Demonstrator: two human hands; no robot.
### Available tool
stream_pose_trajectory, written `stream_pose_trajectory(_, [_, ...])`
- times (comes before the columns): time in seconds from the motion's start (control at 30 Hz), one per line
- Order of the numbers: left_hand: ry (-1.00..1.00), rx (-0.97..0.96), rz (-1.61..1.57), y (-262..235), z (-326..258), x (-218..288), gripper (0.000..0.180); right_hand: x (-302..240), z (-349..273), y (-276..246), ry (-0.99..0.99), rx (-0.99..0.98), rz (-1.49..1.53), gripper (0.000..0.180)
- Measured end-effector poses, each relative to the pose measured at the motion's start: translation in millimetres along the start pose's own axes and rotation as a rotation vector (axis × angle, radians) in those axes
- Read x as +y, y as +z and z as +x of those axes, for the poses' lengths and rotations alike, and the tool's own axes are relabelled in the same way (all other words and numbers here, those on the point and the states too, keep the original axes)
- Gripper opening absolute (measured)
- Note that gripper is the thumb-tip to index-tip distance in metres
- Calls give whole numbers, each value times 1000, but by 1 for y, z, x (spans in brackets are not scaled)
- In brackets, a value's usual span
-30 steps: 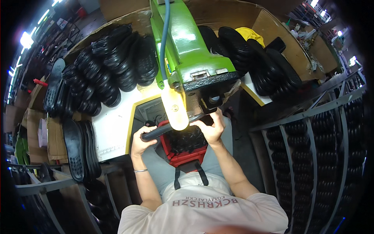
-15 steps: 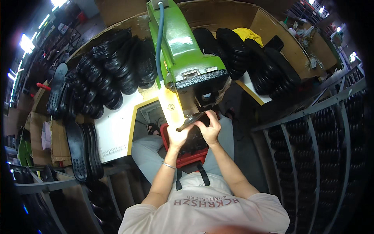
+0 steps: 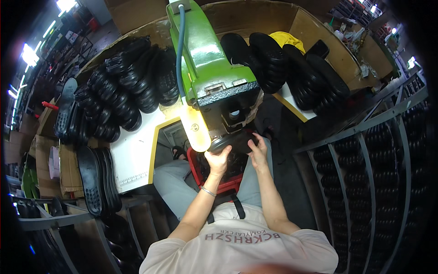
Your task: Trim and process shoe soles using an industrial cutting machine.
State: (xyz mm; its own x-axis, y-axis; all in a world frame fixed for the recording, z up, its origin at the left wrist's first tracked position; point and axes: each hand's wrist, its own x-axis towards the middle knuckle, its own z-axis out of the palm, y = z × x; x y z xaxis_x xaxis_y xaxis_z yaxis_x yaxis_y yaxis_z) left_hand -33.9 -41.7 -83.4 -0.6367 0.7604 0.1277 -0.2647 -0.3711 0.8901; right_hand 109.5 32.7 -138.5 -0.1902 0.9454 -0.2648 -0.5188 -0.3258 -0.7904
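Observation:
A black shoe sole (image 3: pixel 234 141) is held between my two hands, just below the head of a green machine (image 3: pixel 212 57). My left hand (image 3: pixel 218 160) is closed on its left part, the thumb lying on the near side. At the right end, my right hand (image 3: pixel 258 153) pinches it with thumb and fingers. A bright yellow-lit guard (image 3: pixel 196 130) hangs from the machine beside my left hand and comes close to the sole's left end. Whether the sole touches the machine is hidden.
Black soles (image 3: pixel 116 89) lie stacked on the white tabletop (image 3: pixel 132 157) at left, more soles (image 3: pixel 269 57) at right. A red bin (image 3: pixel 193 170) stands between my knees. Metal racks with soles flank me at right (image 3: pixel 370 182) and left (image 3: pixel 57 220). A yellow cloth (image 3: pixel 289 40) lies behind.
The sole has turned from a slanted, edge-on pose to a more level one showing its broad face. My hands have moved farther apart, the left wrist and right hand shifting rightward.

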Motion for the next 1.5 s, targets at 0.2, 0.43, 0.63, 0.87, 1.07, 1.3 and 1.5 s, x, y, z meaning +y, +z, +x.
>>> stream_pose_trajectory(0.2, [145,-87,68,-16,15,26,43,-37,9,10,-258,71,-225,51])
stream_pose_trajectory(0.43, [130,-69,91,13,14,52,48,30,19,-2,40,-154,200,49])
stream_pose_trajectory(0.63, [158,-65,428,28,25,61,54,76,12,5,106,-210,327,58])
stream_pose_trajectory(0.87, [83,-85,236,5,25,45,65,38,12,1,26,-3,196,49])
stream_pose_trajectory(1.07, [102,-180,243,-7,23,53,57,-42,9,5,-520,237,-318,53])
stream_pose_trajectory(1.3, [131,-218,268,-19,26,98,31,-98,-11,37,-728,193,-622,59])
stream_pose_trajectory(1.5, [89,-72,150,-53,21,103,29,-107,-23,61,-784,-15,-586,63])
